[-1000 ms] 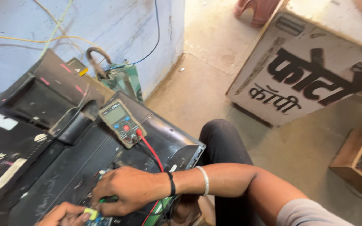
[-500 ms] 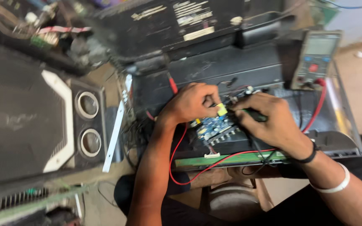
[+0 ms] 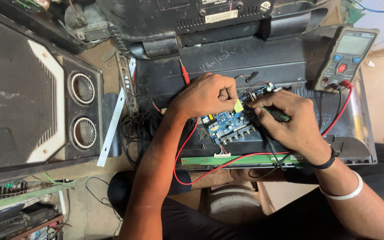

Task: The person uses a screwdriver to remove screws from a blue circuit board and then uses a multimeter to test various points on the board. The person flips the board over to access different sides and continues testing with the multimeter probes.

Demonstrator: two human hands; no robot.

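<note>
probing step: left hand (image 3: 210,94) pinches a yellow component (image 3: 238,106) on the blue circuit board (image 3: 227,122); right hand (image 3: 290,118) grips a black test probe (image 3: 275,114), whose tip next needs steady placement

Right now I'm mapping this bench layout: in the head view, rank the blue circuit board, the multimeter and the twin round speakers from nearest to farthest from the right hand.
1. Blue circuit board: directly beside the right hand, at its fingers.
2. Multimeter: up and to the right, on the black panel.
3. Twin round speakers: far left, beyond the left hand.
</note>
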